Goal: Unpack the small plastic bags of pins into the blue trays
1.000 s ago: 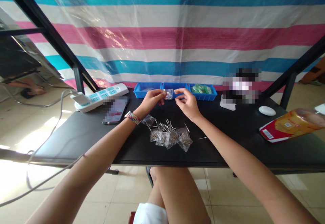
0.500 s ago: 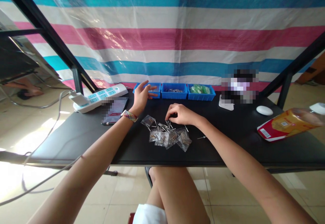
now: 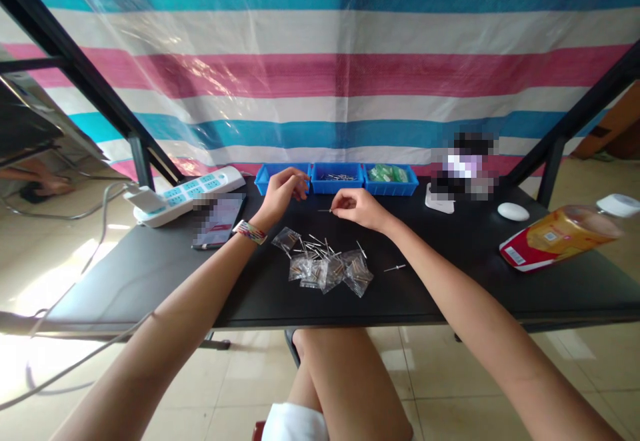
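My right hand (image 3: 357, 208) pinches a thin metal blind rivet (image 3: 324, 210) between thumb and fingertips, its pin pointing left just above the black table. My left hand (image 3: 286, 191) is in front of the left blue bin (image 3: 265, 178), partly covering it. Its fingers are curled in; whatever they may hold is hidden. Below both hands lies a pile of loose blind rivets (image 3: 316, 248) with several small clear bags (image 3: 331, 274) of brownish pieces. One single rivet (image 3: 395, 268) rests right of the pile.
The middle blue bin (image 3: 337, 186) contains metal pins, and the right blue bin (image 3: 393, 188) green packets. A phone (image 3: 220, 221) and a power strip (image 3: 193, 194) lie at left. At right are a white case (image 3: 440, 200), a white oval object (image 3: 513, 212) and a drink bottle (image 3: 555, 238).
My right hand has lifted away from the pile, up toward the bins, with a rivet in its fingertips. My left hand's fingers, spread before, have curled in.
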A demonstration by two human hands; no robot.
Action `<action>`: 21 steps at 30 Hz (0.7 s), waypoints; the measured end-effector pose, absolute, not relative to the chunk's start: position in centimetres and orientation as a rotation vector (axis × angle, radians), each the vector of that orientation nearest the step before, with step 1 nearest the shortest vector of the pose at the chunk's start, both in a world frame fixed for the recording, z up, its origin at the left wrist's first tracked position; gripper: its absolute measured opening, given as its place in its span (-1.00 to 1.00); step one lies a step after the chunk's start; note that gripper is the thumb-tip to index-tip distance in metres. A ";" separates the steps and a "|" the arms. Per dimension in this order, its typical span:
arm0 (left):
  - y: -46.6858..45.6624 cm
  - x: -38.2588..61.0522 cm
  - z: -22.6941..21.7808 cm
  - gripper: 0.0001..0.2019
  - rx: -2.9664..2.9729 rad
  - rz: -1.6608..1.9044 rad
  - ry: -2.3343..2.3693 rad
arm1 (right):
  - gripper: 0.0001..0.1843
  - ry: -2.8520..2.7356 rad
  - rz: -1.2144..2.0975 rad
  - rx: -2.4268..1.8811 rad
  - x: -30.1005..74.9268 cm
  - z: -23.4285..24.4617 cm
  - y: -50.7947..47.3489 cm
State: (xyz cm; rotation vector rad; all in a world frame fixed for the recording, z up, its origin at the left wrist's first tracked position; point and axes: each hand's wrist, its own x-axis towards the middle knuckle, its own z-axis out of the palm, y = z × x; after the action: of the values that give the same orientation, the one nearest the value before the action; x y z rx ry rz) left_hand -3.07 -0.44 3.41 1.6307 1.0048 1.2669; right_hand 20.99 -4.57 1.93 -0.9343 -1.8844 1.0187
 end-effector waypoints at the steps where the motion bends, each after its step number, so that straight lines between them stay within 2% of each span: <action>1: -0.6 -3.0 3.5 -0.63 1.675 1.178 0.979 | -0.89 -1.795 1.032 -0.913 20.9 2.0 -4.5; 3: -1.0 -2.7 3.6 -0.50 1.743 1.007 0.940 | -0.79 -1.662 1.042 -0.876 20.8 2.2 -4.4; 5: -1.3 -2.3 3.6 -0.48 1.775 0.903 0.912 | -0.74 -1.606 1.035 -0.852 20.6 2.4 -4.6; 15: -1.7 -2.0 3.4 -0.56 1.780 0.847 0.862 | -0.72 -1.547 1.002 -0.883 20.2 2.4 -4.7; 21: -1.9 -1.5 3.6 -0.60 1.806 0.932 0.871 | -0.64 -1.356 1.219 -0.950 20.1 2.5 -5.2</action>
State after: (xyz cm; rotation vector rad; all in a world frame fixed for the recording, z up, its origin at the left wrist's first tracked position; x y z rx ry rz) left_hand -1.52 -1.92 3.62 1.8061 0.8706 0.9317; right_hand 20.10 -5.23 2.53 -0.9499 -1.3560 1.2186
